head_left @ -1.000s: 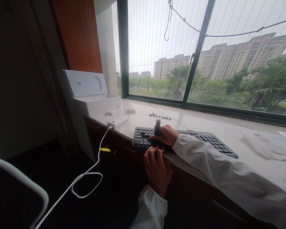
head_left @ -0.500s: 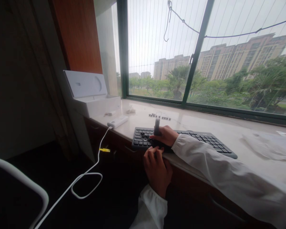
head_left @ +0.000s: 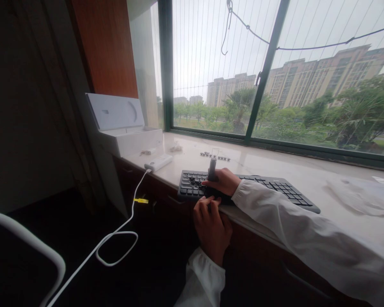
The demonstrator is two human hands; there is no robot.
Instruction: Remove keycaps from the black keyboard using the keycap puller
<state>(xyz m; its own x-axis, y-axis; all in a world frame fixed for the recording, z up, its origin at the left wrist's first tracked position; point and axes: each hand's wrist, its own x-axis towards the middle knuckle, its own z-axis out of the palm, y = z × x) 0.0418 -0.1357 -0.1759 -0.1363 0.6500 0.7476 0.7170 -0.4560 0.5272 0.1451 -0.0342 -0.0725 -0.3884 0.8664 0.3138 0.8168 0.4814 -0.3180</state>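
Observation:
A black keyboard [head_left: 286, 194] lies along the front edge of the white ledge. Upright over its left part stands a keycap puller [head_left: 212, 168] with a dark handle and a thin wire loop on top. My right hand [head_left: 225, 181] is closed around its lower part, which hides the tip. Around there, some keycaps are off and dark sockets show. My left hand [head_left: 212, 226] is at the keyboard's front edge, its bent fingertips on the rim just below my right hand. Its thumb is mostly hidden. Several loose black keycaps [head_left: 224, 158] sit in a row behind the keyboard.
An open white box [head_left: 137, 143] stands at the left by the wall. Before it lies a white power bank [head_left: 159, 163] with a white cable [head_left: 120, 232] hanging off the ledge. Clear plastic wrapping [head_left: 358, 196] is at the right. A window [head_left: 211, 55] backs the ledge.
The view has shifted very slightly. The keycap puller leans a touch differently in my right hand; both hands keep their places at the keyboard.

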